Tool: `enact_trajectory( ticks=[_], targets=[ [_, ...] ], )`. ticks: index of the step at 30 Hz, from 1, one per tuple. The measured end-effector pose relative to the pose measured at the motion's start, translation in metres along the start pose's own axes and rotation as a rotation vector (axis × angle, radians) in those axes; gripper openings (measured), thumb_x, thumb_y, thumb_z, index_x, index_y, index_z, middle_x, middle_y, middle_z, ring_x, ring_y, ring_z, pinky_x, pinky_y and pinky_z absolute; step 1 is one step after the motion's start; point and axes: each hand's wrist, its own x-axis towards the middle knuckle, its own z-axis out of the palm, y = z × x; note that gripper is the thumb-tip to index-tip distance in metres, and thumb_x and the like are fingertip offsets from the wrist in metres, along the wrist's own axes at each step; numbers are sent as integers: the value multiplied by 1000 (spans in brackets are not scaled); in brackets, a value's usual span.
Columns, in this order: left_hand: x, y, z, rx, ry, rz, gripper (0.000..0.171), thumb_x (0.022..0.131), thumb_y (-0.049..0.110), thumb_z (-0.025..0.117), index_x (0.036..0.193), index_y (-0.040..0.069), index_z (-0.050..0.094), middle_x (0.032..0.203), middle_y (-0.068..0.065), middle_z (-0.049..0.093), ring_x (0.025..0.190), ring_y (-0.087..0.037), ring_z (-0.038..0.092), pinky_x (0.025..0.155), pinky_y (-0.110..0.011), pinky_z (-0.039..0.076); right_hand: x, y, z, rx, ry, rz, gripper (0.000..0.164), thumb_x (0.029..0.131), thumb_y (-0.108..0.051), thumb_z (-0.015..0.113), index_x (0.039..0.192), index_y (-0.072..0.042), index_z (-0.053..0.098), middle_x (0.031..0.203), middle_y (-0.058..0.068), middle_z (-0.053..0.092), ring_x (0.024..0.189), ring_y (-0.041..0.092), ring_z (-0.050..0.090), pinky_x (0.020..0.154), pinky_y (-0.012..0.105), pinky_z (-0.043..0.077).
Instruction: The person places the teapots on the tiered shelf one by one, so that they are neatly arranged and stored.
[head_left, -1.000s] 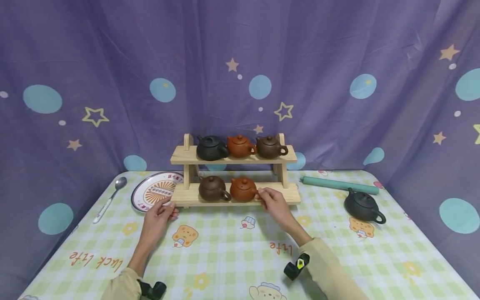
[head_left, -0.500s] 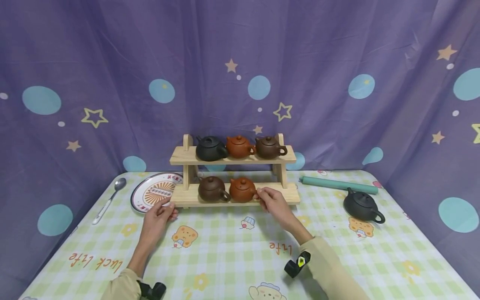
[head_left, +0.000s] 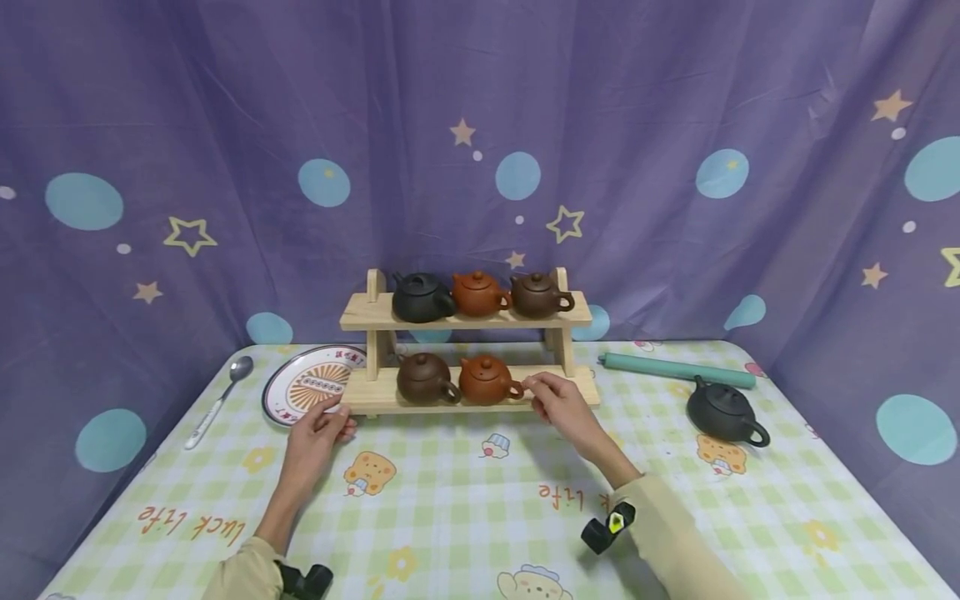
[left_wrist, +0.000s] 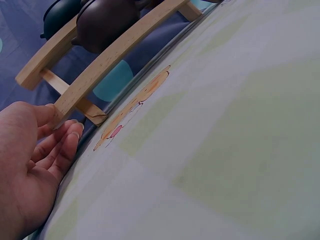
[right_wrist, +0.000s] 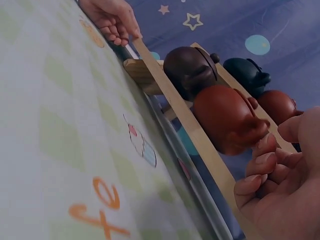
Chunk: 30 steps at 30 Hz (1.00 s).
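A two-tier wooden display stand (head_left: 358, 313) stands toward the back of the table. On its lower board sit a dark brown teapot (head_left: 422, 380) and a reddish-orange teapot (head_left: 483, 382), handles to the right. My left hand (head_left: 311, 439) pinches the left end of that lower board, thumb on top and fingers below, as the left wrist view shows. Beside the reddish-orange teapot's handle, my right hand (head_left: 564, 410) has its fingers loosely curled and holds nothing, the fingertips just off the handle. The upper board carries a black teapot (head_left: 420, 298), another reddish-orange teapot (head_left: 477, 295) and another dark brown teapot (head_left: 537, 297).
A second black teapot (head_left: 722, 412) rests on the checked tablecloth (head_left: 450, 533) at the right, in front of a green roll (head_left: 678, 369). Left of the stand lie a patterned plate (head_left: 279, 392) and a spoon (head_left: 217, 405). A purple curtain (head_left: 637, 100) hangs behind the table.
My right hand has let go of the lower reddish-orange teapot's handle and moved slightly right. The left hand stays on the stand, and the teapots have not visibly moved.
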Motion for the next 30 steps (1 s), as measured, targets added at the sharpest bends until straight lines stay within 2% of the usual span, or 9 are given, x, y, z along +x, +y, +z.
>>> enact_trajectory(
  ticks=[7,20,30],
  targets=[
    [1,1,0,1,-5,0,50,110,24,55,151,-2,45,109,-18,69,81,-5,67,79,-18,60,-11,7,-21,-32,10,12,34,113,-21,45,116,6,66,69,2,48,60,12,40,54,27,36],
    [0,0,-1,4,-4,3,50,110,24,55,151,-2,46,106,-16,70,81,-5,67,77,-18,59,-30,11,-51,-81,67,54,33,113,-22,47,116,5,66,71,6,49,60,13,42,51,24,35],
    [0,0,-1,-13,-3,11,48,110,22,56,150,-2,47,106,-17,70,80,-5,67,77,-18,60,-49,19,-84,-102,105,62,34,113,-21,46,118,8,64,71,6,47,60,13,42,52,28,39]
  ],
)
